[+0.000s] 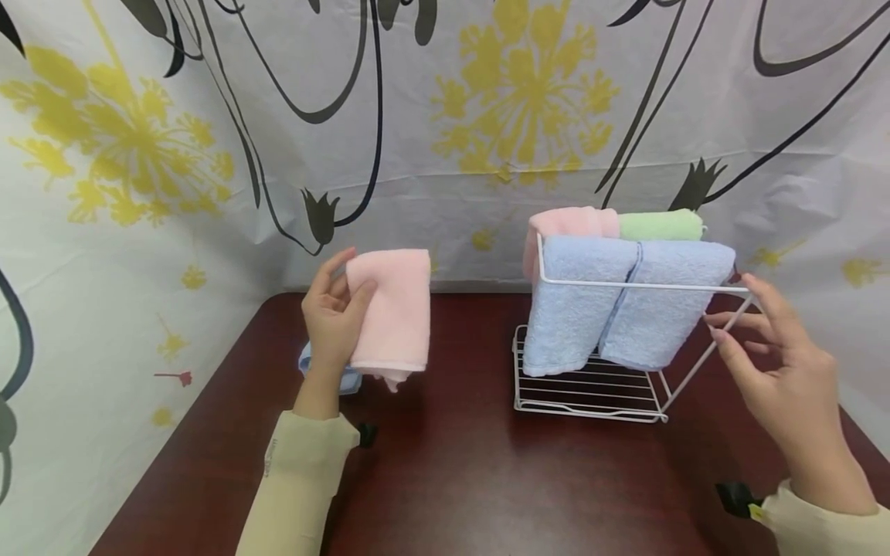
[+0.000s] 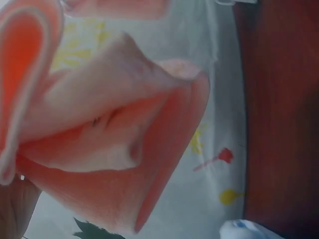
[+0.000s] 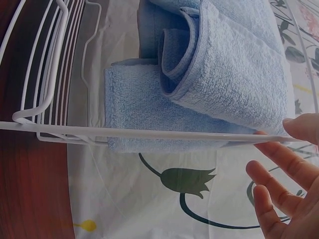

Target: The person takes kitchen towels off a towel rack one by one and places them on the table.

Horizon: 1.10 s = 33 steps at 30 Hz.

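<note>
My left hand holds a folded pink towel up above the table, thumb in front and fingers behind it. The left wrist view shows the loose folds of this pink towel from below. On the right stands a white wire rack. Its upper rail carries two blue towels, with a pink towel and a green towel behind them. My right hand pinches the slanting side wire near the rack's top corner; in the right wrist view its thumb and index finger meet at that wire.
A blue cloth item lies on the dark red table, partly hidden behind my left wrist. A patterned white curtain hangs behind the table and along its sides. The rack's wire base rests on the tabletop.
</note>
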### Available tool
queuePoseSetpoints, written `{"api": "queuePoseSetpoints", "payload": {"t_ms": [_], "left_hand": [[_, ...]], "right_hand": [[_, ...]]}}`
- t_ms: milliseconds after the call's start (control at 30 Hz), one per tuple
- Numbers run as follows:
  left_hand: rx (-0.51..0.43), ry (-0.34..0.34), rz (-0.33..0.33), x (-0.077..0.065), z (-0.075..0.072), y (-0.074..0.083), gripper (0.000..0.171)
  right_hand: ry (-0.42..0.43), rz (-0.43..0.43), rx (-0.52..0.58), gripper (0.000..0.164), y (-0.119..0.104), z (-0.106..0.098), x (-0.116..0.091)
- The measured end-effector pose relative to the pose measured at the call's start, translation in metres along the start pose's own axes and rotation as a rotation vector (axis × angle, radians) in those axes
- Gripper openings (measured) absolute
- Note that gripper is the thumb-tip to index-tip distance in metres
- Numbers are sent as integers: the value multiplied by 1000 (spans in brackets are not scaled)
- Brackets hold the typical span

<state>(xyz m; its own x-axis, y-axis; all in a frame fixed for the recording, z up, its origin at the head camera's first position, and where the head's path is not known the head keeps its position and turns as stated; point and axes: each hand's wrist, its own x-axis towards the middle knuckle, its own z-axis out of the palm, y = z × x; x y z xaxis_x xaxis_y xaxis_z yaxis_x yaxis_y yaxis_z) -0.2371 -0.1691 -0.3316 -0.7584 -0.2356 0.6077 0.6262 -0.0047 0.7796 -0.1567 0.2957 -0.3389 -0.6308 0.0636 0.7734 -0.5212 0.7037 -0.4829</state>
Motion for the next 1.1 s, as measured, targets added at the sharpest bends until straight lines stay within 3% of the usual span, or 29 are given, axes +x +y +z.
{"api": "queuePoseSetpoints", "payload": {"t_ms": [100,333,700,1100], "left_hand": [[17,-27,-32,-1,-6,-7,49],[106,-108,-175,-2,-17,-29,47],[192,-214,-239,3,-30,-72,44],[272,-216,-338,12,-35,-105,45]], "right_hand": [[-2,-4,5,71,0,0,0],[-1,1,-14,73,0,0,-1],[1,-2,-6,73,1,0,-2],[-3,-4,-24,74,-2,-1,-1]]}}
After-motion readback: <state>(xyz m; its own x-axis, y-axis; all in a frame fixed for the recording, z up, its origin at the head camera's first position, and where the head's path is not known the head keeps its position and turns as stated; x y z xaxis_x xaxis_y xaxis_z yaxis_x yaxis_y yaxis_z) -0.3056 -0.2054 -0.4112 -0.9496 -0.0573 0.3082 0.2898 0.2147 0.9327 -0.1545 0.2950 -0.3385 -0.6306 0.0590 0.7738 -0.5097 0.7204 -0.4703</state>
